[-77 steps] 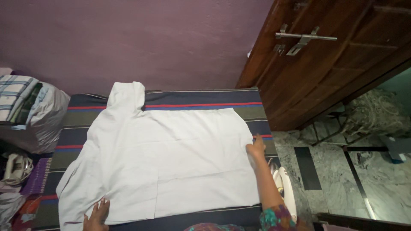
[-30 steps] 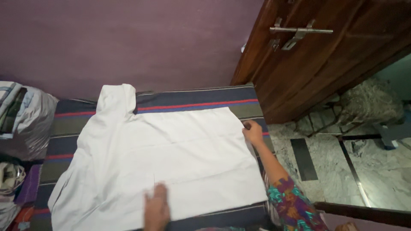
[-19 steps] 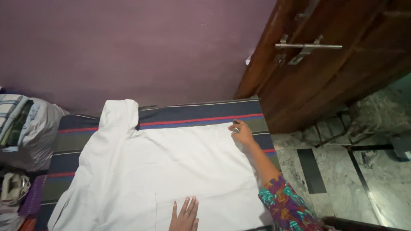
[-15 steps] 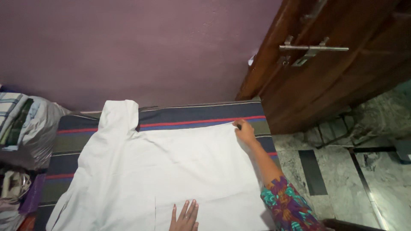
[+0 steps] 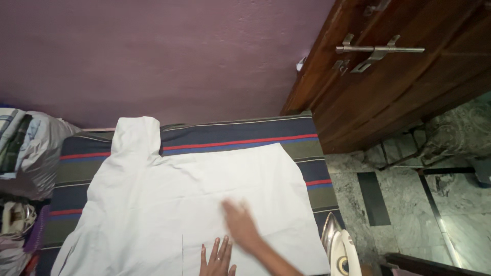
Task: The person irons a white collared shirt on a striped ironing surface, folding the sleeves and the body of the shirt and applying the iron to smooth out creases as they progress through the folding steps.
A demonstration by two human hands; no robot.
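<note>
Fingers (image 5: 217, 250) of the left hand (image 5: 217, 260) lie spread flat at 6 o'clock on the white garment (image 5: 169, 204) covering the striped desk (image 5: 240, 135). The right hand (image 5: 240, 230), blurred and open, has swept inward from the 3 o'clock edge, smoothing cloth near the iron (image 5: 340, 250).

A crinkled grey plastic bag (image 5: 43, 153) sits at the left edge beside the striped cloth, with folded striped fabric showing inside its mouth.

A clothes iron (image 5: 341, 250) stood at the striped cloth's (image 5: 240, 137) right edge. A wooden door (image 5: 404, 71) with a metal latch (image 5: 377, 50) rose past its far right corner, and bundled clothes (image 5: 28, 151) lay beyond its left edge.
</note>
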